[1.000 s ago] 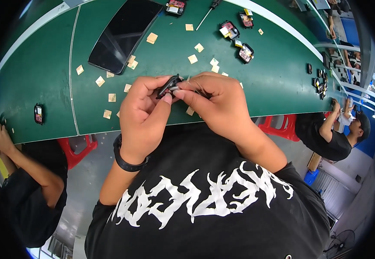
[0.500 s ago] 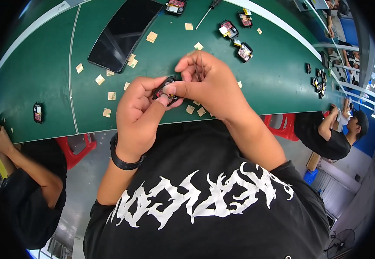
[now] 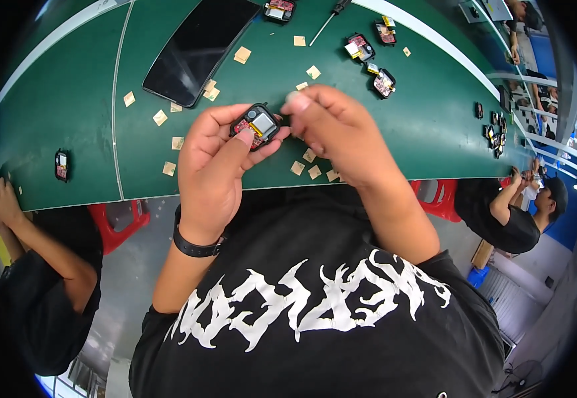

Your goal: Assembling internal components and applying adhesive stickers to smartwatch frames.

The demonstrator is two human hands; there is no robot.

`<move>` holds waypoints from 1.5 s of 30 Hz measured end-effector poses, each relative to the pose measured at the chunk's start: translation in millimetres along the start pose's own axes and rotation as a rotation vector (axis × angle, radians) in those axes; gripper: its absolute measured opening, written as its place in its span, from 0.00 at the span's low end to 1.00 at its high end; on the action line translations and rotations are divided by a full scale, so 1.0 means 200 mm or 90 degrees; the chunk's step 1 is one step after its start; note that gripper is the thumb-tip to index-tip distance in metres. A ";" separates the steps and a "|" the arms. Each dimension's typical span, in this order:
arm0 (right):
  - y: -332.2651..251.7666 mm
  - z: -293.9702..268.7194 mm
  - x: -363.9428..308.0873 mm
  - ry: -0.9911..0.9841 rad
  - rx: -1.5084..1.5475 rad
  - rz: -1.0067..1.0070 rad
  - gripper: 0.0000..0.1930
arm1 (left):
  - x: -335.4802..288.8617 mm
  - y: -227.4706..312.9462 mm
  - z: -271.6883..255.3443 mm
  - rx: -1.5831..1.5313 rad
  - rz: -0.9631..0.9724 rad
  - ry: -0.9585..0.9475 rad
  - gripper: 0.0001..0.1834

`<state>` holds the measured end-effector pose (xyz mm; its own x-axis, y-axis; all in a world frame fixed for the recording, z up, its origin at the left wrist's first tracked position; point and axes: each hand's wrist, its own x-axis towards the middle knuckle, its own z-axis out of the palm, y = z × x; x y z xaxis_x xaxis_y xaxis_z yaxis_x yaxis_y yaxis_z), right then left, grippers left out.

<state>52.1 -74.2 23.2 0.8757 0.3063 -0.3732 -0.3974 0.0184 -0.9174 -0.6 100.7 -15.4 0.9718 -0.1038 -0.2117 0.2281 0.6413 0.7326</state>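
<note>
My left hand (image 3: 209, 166) grips a small black square device housing (image 3: 262, 121), its inside facing up. A red circuit board and a silver rectangular part show in it, and my left thumb presses on the board's lower edge. Just right of the housing is my right hand (image 3: 341, 136), its fingers curled and thumb lifted against the forefinger. A small dark bit shows by its fingertips; what it is, I cannot make out. Beside and below my hands lie small beige square stickers (image 3: 297, 168) on the green table (image 3: 235, 182).
A large black flat screen (image 3: 199, 50) lies at the far left. Several similar open housings (image 3: 384, 83) sit far right, with a screwdriver (image 3: 329, 25) near them. Another housing (image 3: 61, 166) lies left. Co-workers sit on both sides, near red stools (image 3: 437, 199).
My right hand has drawn off the housing to the right, its thumb lifting. The housing is now turned flatter, and the silver part shows plainly. My left hand keeps hold of it.
</note>
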 end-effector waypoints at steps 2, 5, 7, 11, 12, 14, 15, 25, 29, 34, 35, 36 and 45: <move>0.00 -0.08 -0.04 0.106 -0.084 0.064 0.18 | 0.00 -0.01 0.00 -0.005 0.001 -0.004 0.15; -0.02 -0.15 -0.12 0.087 -0.228 0.042 0.21 | 0.00 -0.01 0.01 0.029 0.011 -0.008 0.15; 0.01 -0.14 -0.16 0.067 -0.284 -0.008 0.19 | 0.00 -0.01 0.01 0.069 0.038 -0.021 0.15; 0.05 -0.07 -0.18 0.041 -0.318 -0.189 0.12 | 0.00 -0.03 0.00 0.083 0.058 -0.043 0.17; 0.04 -0.06 -0.18 0.044 -0.351 -0.203 0.06 | 0.00 -0.03 -0.01 0.082 0.064 -0.055 0.18; 0.06 -0.06 -0.18 0.043 -0.435 -0.247 0.06 | 0.00 -0.04 -0.02 0.083 0.069 -0.065 0.18; 0.07 -0.06 -0.17 0.042 -0.522 -0.292 0.07 | 0.00 -0.04 -0.02 0.076 0.073 -0.071 0.19; 0.11 -0.06 -0.10 0.016 -0.739 -0.550 0.16 | -0.01 -0.05 -0.02 0.098 0.081 -0.100 0.19; 0.10 -0.07 -0.09 -0.024 -0.780 -0.565 0.15 | 0.00 -0.04 0.00 0.165 0.082 -0.106 0.20; 0.05 -0.07 -0.10 -0.089 -0.724 -0.496 0.13 | 0.00 -0.03 -0.02 0.174 0.036 -0.116 0.23; 0.03 -0.08 -0.11 -0.086 -0.657 -0.444 0.12 | 0.00 -0.03 -0.02 0.174 0.035 -0.114 0.23; 0.02 -0.09 -0.13 -0.084 -0.589 -0.392 0.11 | -0.01 -0.02 -0.01 0.129 0.024 -0.105 0.23; 0.01 -0.19 -0.30 -0.008 -0.528 -0.307 0.06 | 0.00 -0.04 -0.02 0.150 0.061 -0.126 0.26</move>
<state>9.9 -128.3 39.2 0.8892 0.4527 0.0668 0.3299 -0.5330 -0.7792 -3.6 98.8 -24.0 0.9769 -0.2126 -0.0221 0.1208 0.4638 0.8777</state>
